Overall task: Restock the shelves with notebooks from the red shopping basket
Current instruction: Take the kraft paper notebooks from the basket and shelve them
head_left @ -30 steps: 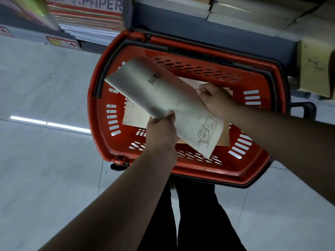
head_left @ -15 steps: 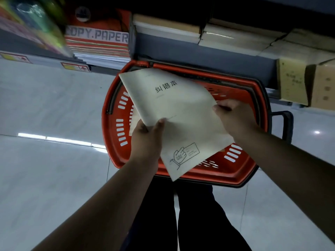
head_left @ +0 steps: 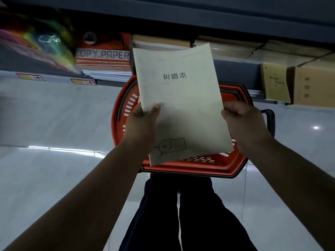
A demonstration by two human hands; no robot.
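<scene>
Above the red shopping basket [head_left: 213,165], a pale cream notebook [head_left: 181,98] is held up in both hands, its cover facing the camera. Black Chinese characters are printed across the upper half of the cover, and a line drawing of a hand holding a card sits near its lower left corner. The left hand [head_left: 140,124] grips the notebook's left edge, thumb pressed on the front cover and the other fingers hidden behind it. The right hand [head_left: 243,124] holds the right edge, its fingers curled round that edge with the knuckles toward the camera. The notebook stands nearly upright, tilted a little to the left, and covers most of the basket's inside, so I cannot tell what lies in the basket.

The basket rests on a pale glossy tiled floor [head_left: 54,178], just in front of the person's dark trousers [head_left: 181,214]; a black handle [head_left: 270,120] juts from its right side. Behind the basket runs a low shelf [head_left: 235,67]. On it, left of the notebook's top, lies a red stack of packs [head_left: 103,55] labelled COPY.PAPER, and to the right sit brown cardboard boxes [head_left: 311,84]. At far left there is a blurred, iridescent, colourful bundle [head_left: 39,44].
</scene>
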